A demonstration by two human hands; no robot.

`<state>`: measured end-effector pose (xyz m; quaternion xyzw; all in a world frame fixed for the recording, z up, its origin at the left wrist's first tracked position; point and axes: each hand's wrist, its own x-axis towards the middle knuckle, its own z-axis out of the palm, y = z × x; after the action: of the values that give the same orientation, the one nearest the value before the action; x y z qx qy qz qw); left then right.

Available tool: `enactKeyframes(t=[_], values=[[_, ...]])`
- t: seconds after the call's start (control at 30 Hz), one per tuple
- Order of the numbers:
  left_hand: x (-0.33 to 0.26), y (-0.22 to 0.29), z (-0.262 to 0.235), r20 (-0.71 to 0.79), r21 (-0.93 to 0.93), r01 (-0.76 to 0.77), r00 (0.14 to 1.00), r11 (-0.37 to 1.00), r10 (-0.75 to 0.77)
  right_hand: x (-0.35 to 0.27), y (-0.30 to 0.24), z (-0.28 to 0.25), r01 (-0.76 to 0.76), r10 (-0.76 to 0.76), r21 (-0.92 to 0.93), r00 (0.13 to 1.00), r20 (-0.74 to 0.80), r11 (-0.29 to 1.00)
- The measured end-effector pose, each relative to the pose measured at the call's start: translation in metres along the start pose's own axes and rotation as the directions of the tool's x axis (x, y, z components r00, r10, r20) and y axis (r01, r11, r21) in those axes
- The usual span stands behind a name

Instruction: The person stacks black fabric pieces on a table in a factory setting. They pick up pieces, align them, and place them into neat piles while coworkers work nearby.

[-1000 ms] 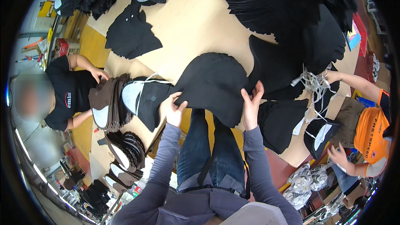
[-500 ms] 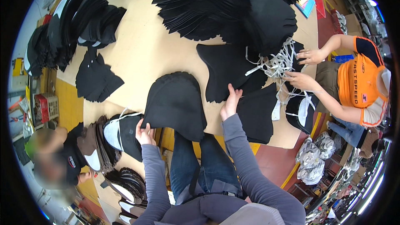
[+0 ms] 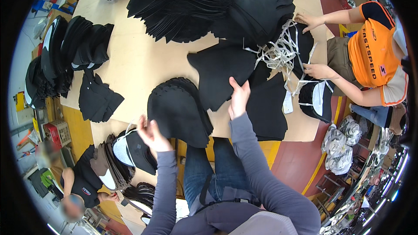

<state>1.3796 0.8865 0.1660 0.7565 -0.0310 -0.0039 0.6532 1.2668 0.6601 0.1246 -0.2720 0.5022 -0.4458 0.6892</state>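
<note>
A thick stack of dome-shaped black pieces (image 3: 178, 111) lies at the near edge of the wooden table (image 3: 139, 65). My left hand (image 3: 150, 132) is at the stack's lower left edge with its fingers apart, and nothing is in it. My right hand (image 3: 239, 98) reaches to the right of the stack. It pinches the lower edge of a large black sheet (image 3: 217, 72), thumb on top. More flat black sheets (image 3: 267, 113) lie under and beside that hand.
A person in an orange shirt (image 3: 374, 48) at the right handles a tangle of white straps (image 3: 278, 52). Big heaps of black pieces (image 3: 196, 4) fill the far side. Curved black stacks (image 3: 65, 48) stand at the left. Another person (image 3: 82, 182) sits lower left beside brim stacks (image 3: 122, 156).
My right hand has left the dome stack's right edge and taken hold of the black sheet beside it. My left hand has come off the stack's left edge. The view has swung left.
</note>
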Motion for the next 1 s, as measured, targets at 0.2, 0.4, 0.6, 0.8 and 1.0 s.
enactKeyframes(t=[0.2, 0.4, 0.6, 0.8, 1.0], values=[[-0.037, -0.043, 0.13, 0.595, -0.123, 0.695, 0.623, 0.708, -0.508, -0.068, -0.128, -0.036, 0.09, -0.095, -0.063, 0.992, -0.085, 0.994], [-0.059, -0.092, 0.253, 0.347, 0.159, 0.669, 0.651, 0.726, -0.675, -0.095, -0.182, -0.147, 0.018, 0.01, 0.258, 0.994, -0.107, 0.966], [-0.058, -0.051, 0.296, 0.192, 0.646, 0.509, 0.613, 0.569, -0.766, -0.106, -0.181, -0.207, 0.173, -0.135, 0.182, 0.97, -0.204, 0.968], [-0.058, -0.047, 0.264, 0.463, -0.042, 0.59, 0.727, 0.806, -0.508, -0.103, -0.18, -0.204, 0.085, -0.068, 0.349, 0.996, -0.062, 0.933], [-0.078, -0.032, 0.206, 0.437, -0.426, 0.721, 0.693, 0.546, -0.574, -0.065, -0.175, -0.136, -0.112, -0.111, 0.536, 0.924, 0.366, 0.837]])
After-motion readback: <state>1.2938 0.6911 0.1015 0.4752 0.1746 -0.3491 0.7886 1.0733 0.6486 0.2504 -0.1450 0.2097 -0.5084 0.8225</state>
